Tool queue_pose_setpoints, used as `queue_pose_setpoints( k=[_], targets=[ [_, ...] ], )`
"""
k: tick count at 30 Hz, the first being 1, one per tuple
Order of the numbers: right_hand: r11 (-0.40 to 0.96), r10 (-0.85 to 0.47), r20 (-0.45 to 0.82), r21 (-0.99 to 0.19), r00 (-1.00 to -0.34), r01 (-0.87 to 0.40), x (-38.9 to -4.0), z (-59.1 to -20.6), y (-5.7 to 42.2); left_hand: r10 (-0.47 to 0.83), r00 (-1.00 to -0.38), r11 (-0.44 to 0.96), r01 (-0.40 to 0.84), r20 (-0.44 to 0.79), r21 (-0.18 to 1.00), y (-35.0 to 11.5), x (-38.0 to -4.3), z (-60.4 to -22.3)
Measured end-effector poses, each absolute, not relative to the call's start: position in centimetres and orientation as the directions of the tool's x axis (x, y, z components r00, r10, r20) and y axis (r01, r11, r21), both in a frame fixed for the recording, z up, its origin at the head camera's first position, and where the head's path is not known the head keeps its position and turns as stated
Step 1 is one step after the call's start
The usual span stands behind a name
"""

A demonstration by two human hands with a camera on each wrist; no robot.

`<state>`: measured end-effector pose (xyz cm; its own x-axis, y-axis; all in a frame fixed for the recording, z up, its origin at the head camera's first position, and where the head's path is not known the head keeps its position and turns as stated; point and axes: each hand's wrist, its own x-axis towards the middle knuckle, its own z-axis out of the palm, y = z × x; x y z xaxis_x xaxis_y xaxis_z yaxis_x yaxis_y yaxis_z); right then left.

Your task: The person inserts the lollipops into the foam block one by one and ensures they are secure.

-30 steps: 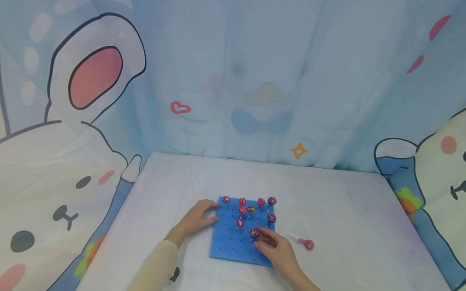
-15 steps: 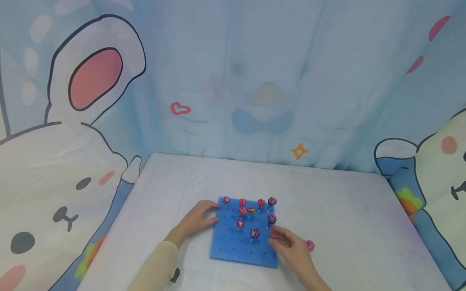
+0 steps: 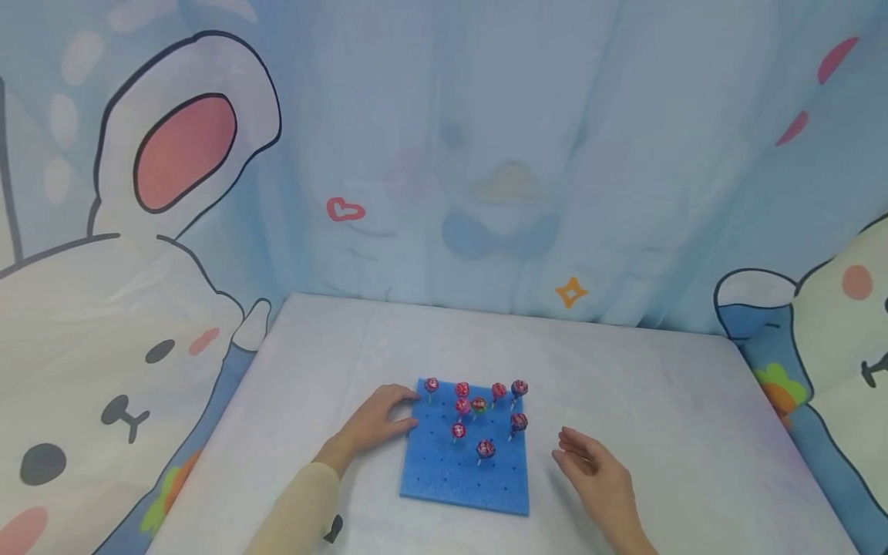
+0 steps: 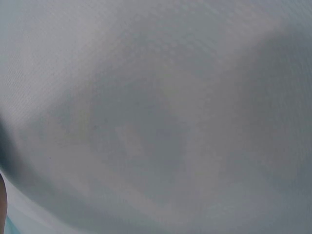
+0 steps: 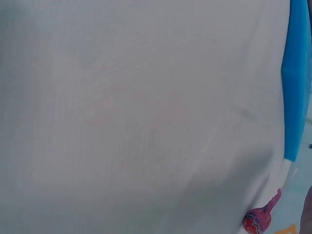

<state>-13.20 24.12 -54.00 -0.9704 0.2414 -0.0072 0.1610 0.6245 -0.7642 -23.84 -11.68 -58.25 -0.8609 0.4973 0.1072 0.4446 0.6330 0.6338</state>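
A blue foam board (image 3: 451,484) with rows of small holes lies on the table. Several wrapped lollipops stand upright in it, among them a dark red one (image 3: 486,449) nearer the front. At the board's left edge, the fingertips and thumb of my left hand (image 3: 378,420) rest against it. My right hand (image 3: 602,482) hovers right of the board, fingers loosely bent and holding nothing. In the right wrist view, a pink-wrapped lollipop (image 5: 259,218) lies on the table close to the board's side; the right hand hides it in the head view.
A white cloth covers the table (image 3: 666,401), reaching back to a light blue curtain (image 3: 416,139) with cartoon prints. The left wrist view shows mostly blurred pale cloth (image 4: 156,117).
My right hand let go of the dark red lollipop standing in the board and moved right, over the loose pink lollipop. My left hand stayed at the board's edge.
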Motion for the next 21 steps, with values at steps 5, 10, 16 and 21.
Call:
queue_pose_setpoints(
  k=[5, 10, 16, 21],
  targets=[
    [0.626, 0.27, 0.054, -0.769, -0.961, 0.133, -13.1, -54.4, 25.9, 0.487, -0.87, 0.641, 0.419, 0.082, 0.643, -11.7, -23.8, -58.2],
    [0.588, 0.28, 0.043, -0.798, -0.959, 0.136, -12.9, -54.5, 27.6, 0.486, -0.87, 0.641, 0.418, 0.081, 0.644, -11.6, -23.7, -58.1],
    [0.628, 0.301, 0.035, -0.759, -0.953, 0.171, -12.7, -54.9, 28.9, 0.49, -0.867, 0.638, 0.423, 0.084, 0.644, -11.7, -23.6, -58.0],
    [0.663, 0.288, 0.035, -0.728, -0.957, 0.173, -12.5, -55.5, 29.5, 0.496, -0.863, 0.636, 0.434, 0.094, 0.638, -11.7, -23.7, -57.9]
  ],
)
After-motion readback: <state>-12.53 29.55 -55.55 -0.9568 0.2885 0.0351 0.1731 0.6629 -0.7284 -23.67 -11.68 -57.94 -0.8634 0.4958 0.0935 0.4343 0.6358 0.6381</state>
